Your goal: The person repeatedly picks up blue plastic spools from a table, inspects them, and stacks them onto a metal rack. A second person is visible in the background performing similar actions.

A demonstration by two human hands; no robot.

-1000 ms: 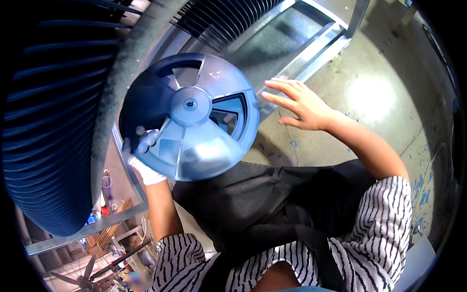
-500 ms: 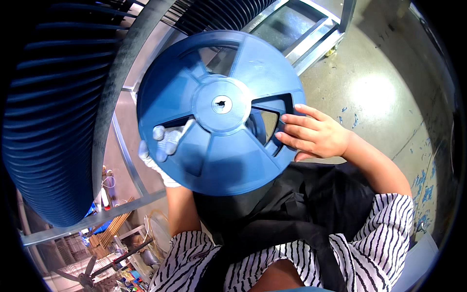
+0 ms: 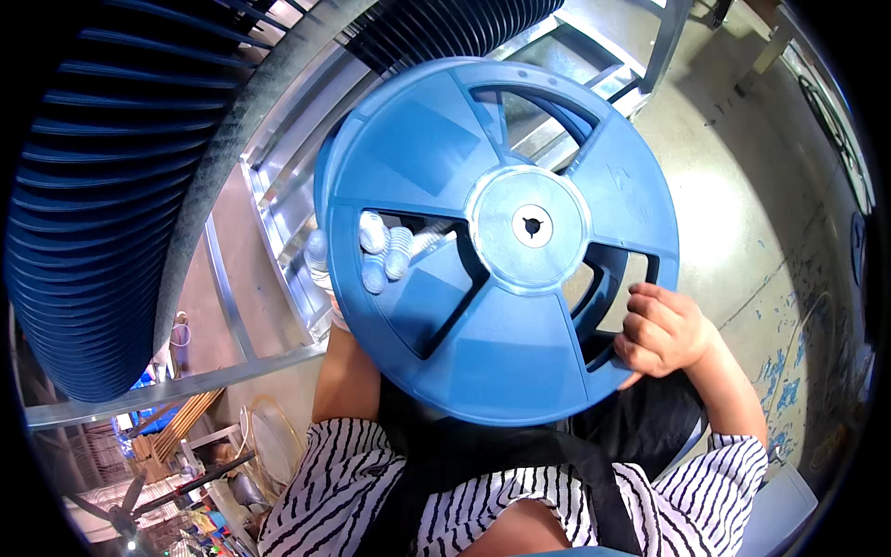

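A large blue plastic reel (image 3: 492, 376) is held up before my body, its round face with a raised hub and wide cut-out windows turned toward me. A second flange shows behind the front one. My left hand (image 3: 380, 251), in a whitish glove, grips the reel at its left side, with fingers coming through the left window and the thumb side outside the rim. My bare right hand (image 3: 659, 334) is at the lower right rim, fingers curled at the edge of the right window and closed on it.
Rows of dark blue discs (image 3: 111, 223) stand closely packed on a metal rack (image 3: 176, 381) at the left. More stacked discs (image 3: 445, 28) and a metal frame (image 3: 650, 56) lie beyond the reel. A fan (image 3: 125, 515) and clutter are at lower left. Blue scraps lie on the floor (image 3: 742, 306).
The reel has moved right and slightly down, and turned a little so its back flange shows at the left. My right hand has gone from outstretched fingers to curled ones at the rim.
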